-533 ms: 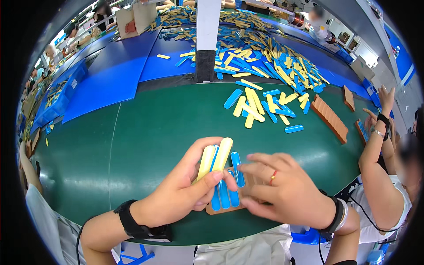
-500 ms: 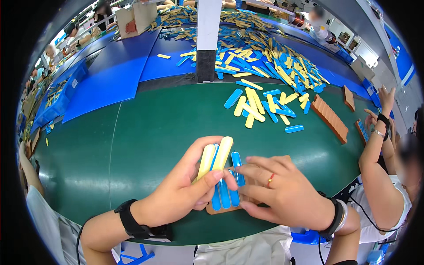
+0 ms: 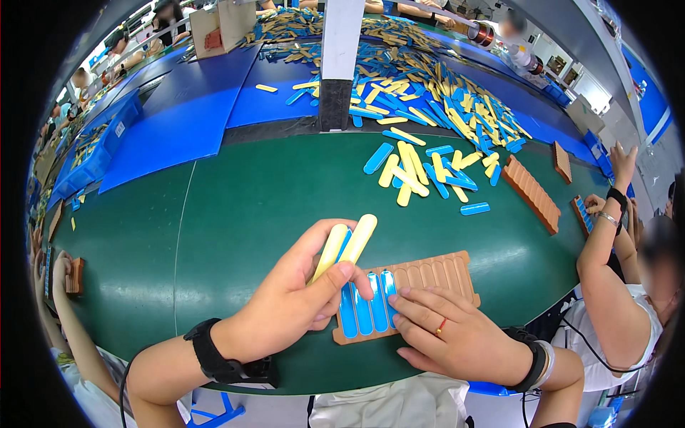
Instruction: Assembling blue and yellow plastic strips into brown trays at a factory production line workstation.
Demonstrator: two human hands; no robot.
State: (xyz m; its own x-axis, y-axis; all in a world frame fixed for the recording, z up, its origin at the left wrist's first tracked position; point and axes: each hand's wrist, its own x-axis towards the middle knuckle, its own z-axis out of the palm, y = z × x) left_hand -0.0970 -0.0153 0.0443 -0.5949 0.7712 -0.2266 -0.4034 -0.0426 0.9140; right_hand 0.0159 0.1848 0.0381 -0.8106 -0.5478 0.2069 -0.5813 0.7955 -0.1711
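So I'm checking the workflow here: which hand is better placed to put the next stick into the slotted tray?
Probably the left hand: it holds the yellow sticks beside the brown tray's empty slots. The right hand lies on the blue sticks.

Half a second ago my right hand (image 3: 457, 335) lay over the right part of the brown slotted tray (image 3: 428, 274); now it has slid down toward me, so the tray's empty slots show, and only my fingertips (image 3: 399, 296) press the blue sticks (image 3: 364, 310) at its left end. My left hand (image 3: 300, 299) has shifted slightly left with the two yellow sticks (image 3: 346, 242), its thumb now resting across the top of the blue ones
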